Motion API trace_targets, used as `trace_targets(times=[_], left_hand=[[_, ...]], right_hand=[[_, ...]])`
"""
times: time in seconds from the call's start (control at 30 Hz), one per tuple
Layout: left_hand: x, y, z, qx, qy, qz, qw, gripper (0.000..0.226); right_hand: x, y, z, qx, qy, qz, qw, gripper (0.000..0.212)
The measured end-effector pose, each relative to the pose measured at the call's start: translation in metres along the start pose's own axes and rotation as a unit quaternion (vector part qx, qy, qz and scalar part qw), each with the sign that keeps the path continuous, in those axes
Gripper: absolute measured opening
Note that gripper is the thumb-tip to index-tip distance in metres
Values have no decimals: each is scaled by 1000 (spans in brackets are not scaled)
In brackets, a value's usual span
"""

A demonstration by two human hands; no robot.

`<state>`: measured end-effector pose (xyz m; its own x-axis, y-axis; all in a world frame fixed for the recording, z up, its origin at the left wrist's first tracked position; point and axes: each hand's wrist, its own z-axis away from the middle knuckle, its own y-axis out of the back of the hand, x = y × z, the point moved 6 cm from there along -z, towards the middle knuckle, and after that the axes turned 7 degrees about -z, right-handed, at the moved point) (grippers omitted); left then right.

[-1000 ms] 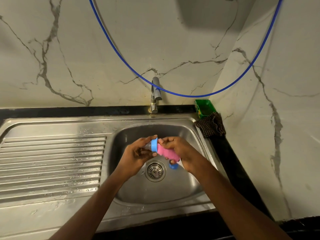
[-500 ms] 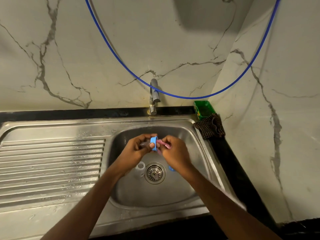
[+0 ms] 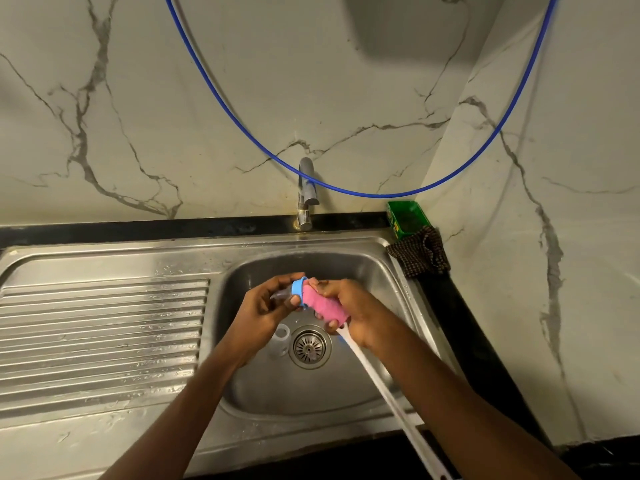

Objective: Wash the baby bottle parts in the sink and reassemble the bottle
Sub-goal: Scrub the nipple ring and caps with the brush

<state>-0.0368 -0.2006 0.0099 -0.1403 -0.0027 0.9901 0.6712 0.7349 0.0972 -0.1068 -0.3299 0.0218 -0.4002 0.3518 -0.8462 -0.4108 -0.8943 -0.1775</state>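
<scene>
Over the sink basin (image 3: 363, 386) my left hand (image 3: 266, 306) grips the bottle's blue collar ring (image 3: 298, 289) with the clear nipple (image 3: 278, 294) pointing left between my fingers. My right hand (image 3: 349, 306) is closed on the pink sponge head of a bottle brush (image 3: 325, 304), whose tip is pushed into the ring. The brush's white handle (image 3: 384, 389) runs down and right past my forearm. A clear bottle part (image 3: 280, 339) lies on the basin floor just left of the drain (image 3: 309, 346).
The tap (image 3: 306, 188) stands at the back of the basin, with no water visible. A ribbed, wet draining board (image 3: 104, 337) fills the left. A green box (image 3: 407, 218) and a dark checked cloth (image 3: 420, 256) sit at the back right corner. A blue hose (image 3: 363, 195) hangs along the wall.
The pink sponge was pushed deep into the ring half a second ago and now is drawn back out, showing most of its length. The white handle has come into view.
</scene>
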Motion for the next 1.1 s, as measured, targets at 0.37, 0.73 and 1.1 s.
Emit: trace_targets(times=[0.37, 0.73, 1.1], left_hand=[[-8, 2, 8, -5, -14, -42, 999, 38], [-16, -1, 3, 16, 158, 34, 987, 20], [-6, -24, 8, 10, 131, 31, 991, 20]], right_hand=[[18, -3, 2, -2, -46, -31, 998, 19], [0, 13, 8, 106, 192, 154, 963, 12], [-1, 13, 15, 173, 365, 246, 881, 12]])
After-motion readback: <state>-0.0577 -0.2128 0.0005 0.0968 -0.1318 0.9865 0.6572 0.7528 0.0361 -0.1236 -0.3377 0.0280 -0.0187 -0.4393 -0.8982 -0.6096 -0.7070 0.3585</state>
